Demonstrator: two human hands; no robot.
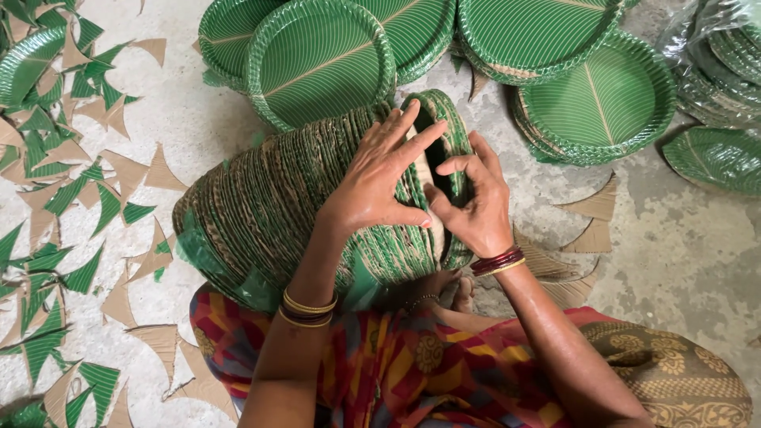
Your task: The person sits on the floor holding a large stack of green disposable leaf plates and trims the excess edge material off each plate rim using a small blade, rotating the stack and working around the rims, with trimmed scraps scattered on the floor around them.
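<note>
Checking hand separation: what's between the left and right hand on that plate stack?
Head view: a few green plates at the stack's end, parted by a dark gap, sit between left hand and right hand.
</note>
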